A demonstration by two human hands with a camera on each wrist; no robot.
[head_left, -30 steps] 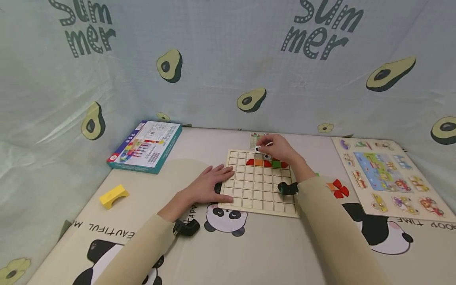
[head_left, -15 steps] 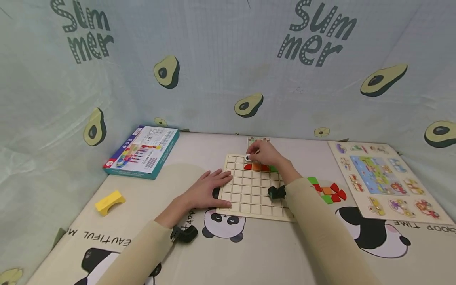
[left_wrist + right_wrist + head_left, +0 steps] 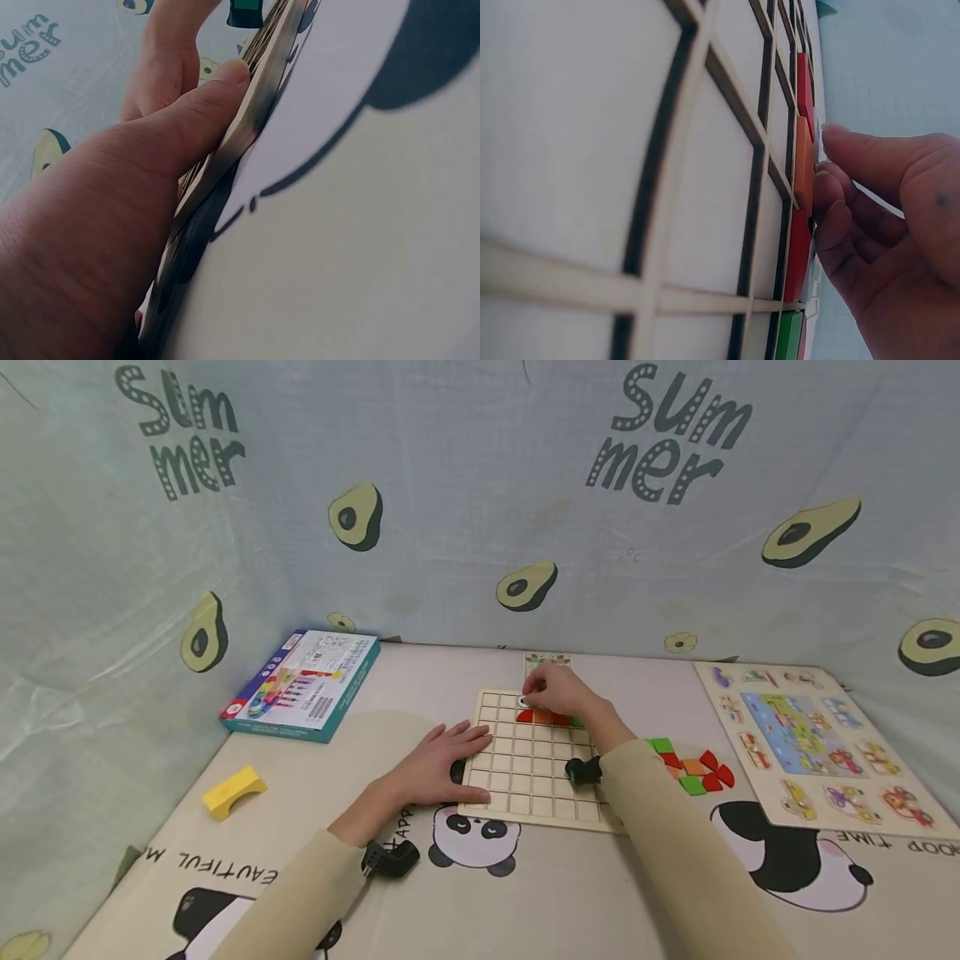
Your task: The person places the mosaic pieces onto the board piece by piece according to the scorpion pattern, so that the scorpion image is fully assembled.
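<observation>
A wooden grid board [image 3: 531,767] lies on the table. My left hand [image 3: 438,766] rests along its left edge, fingers spread, with the thumb [image 3: 217,90] over the frame in the left wrist view. At the board's top row my right hand [image 3: 558,687] pinches a white eye tile [image 3: 522,701] with a black dot, close over a cell. Below it in the second row sit a red rounded piece [image 3: 525,716], an orange square [image 3: 803,165], another red piece [image 3: 796,255] and a green square [image 3: 788,336]. The right hand hides some of the top row.
A patterned card [image 3: 547,658] lies behind the board. Loose red, orange and green pieces [image 3: 693,767] are right of it, near a wooden picture puzzle [image 3: 817,739]. On the left are a boxed toy [image 3: 303,685] and a yellow arch block [image 3: 234,792].
My right hand has moved left and down with the eye tile, from above the board's back edge to a top-row cell. The left hand stays on the board's edge.
</observation>
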